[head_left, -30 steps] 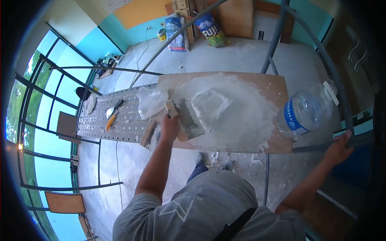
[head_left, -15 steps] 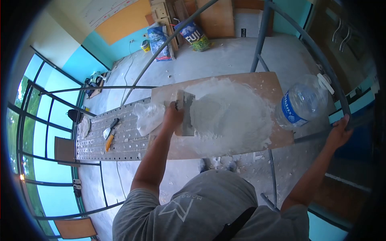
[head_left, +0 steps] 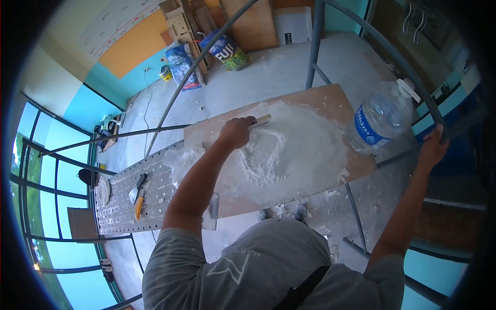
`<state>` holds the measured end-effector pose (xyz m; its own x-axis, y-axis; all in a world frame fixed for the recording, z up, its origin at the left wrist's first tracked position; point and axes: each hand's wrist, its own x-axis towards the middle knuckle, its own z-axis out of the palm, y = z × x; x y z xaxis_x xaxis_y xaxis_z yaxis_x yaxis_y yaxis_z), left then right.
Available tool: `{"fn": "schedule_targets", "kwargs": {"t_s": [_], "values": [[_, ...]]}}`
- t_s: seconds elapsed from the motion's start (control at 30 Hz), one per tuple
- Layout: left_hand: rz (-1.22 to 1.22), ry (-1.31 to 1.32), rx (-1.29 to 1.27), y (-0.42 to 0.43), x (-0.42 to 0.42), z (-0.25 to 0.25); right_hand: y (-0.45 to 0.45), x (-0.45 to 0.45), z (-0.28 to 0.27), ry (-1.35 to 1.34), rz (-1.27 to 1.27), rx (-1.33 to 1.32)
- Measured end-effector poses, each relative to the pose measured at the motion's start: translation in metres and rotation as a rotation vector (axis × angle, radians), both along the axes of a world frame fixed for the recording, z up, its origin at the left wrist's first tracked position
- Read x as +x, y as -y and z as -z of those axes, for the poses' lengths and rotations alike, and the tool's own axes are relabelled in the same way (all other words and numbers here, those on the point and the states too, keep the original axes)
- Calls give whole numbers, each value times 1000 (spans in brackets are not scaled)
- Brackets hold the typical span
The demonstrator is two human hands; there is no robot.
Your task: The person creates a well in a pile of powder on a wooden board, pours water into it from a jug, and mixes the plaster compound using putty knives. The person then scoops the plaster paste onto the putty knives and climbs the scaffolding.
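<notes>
My left hand (head_left: pixel 236 133) is closed around a flat trowel (head_left: pixel 262 120) with a pale handle, seen nearly edge-on; its blade mostly cannot be made out. It is over the wooden board (head_left: pixel 330 98), which is coated with white powder (head_left: pixel 315 144). Just below the hand, a lumpy ridge of powder (head_left: pixel 263 175) curves around a smoother patch. A clear plastic bag (head_left: pixel 178 160) lies beside my left forearm. At the far right my right hand (head_left: pixel 434 147) grips a grey metal pipe (head_left: pixel 431 106) of the scaffold frame.
A large clear water bottle (head_left: pixel 380 121) stands at the board's right end. On the perforated metal plank (head_left: pixel 116 206) lie a putty knife (head_left: pixel 137 188) and a yellow-handled tool (head_left: pixel 139 206). A blue bag (head_left: pixel 227 51) and a blue-white sack (head_left: pixel 183 67) stand by the wall. Scaffold pipes cross the view.
My left hand has moved up and right with the trowel, which has turned from broad face to nearly edge-on. A ridge of powder now shows. My right hand stays on the pipe.
</notes>
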<state>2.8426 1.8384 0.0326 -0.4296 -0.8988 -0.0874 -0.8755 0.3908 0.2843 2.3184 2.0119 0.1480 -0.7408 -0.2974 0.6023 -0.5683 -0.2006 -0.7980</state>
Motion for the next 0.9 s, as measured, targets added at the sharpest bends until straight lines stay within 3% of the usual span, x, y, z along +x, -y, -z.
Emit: {"fn": "schedule_targets", "kwargs": {"t_s": [0.1,0.2,0.27,0.4,0.6,0.67,0.9], "values": [[63,94,26,-22,-6,-30,2,-4,1,34,-5,-12],[97,-164,-116,-59,4,-53,-2,-1,1,-50,0,46],[91,-161,-116,-88,-7,-56,-1,1,2,5,44,41],[-40,-318,181,-138,-55,-44,4,3,0,58,145,55],[-290,-489,202,-88,-147,-3,2,2,0,157,147,90],[-362,-430,262,-63,-166,10,1,5,-1,111,130,92],[-531,-331,239,-59,-142,3,0,-6,6,108,67,86]]}}
